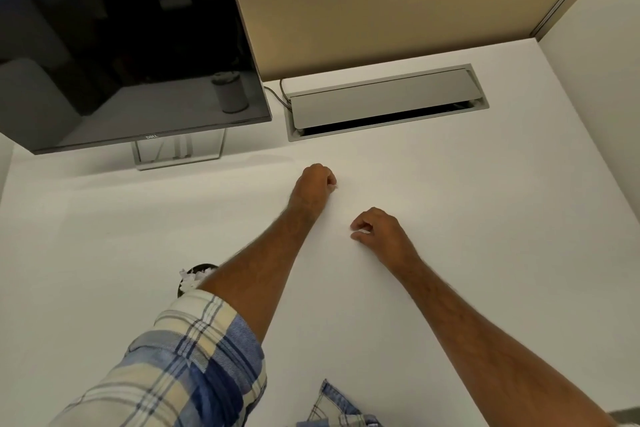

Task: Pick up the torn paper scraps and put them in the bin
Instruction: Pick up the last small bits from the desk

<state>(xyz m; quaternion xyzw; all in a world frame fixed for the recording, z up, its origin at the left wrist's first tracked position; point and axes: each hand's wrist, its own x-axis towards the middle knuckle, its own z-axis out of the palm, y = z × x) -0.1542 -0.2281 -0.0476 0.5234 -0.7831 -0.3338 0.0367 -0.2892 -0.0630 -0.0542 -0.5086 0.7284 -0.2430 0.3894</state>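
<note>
Left arm: stretched far forward over the white table (450, 218), forearm bare, plaid sleeve (180, 357) rolled up near the elbow.
Left hand (314, 181): curled into a fist close to the table surface, knuckles pointing away; a tiny pale bit shows at the fingertips, perhaps a paper scrap (334, 187), too small to tell for sure.
Right arm: reaching forward from the lower right, bare, lying low over the table.
Right hand (375, 227): nearer to the body than the left hand and apart from it, fingers bent downward, thumb and forefinger close together at the table; whether something is pinched between them cannot be told.
Bin (194, 279): small dark round container at the left, mostly hidden behind the left arm and sleeve; white torn scraps (189, 278) visible inside at the rim.
Cut off: lower part of the sleeve, a second piece of plaid cloth (337, 407) at the bottom edge.
Hard to make out: white scraps against the white table.
Behind: dark monitor (121, 45) on its stand at the left, grey cable hatch (384, 100) with the lid partly raised at the right of it.
</note>
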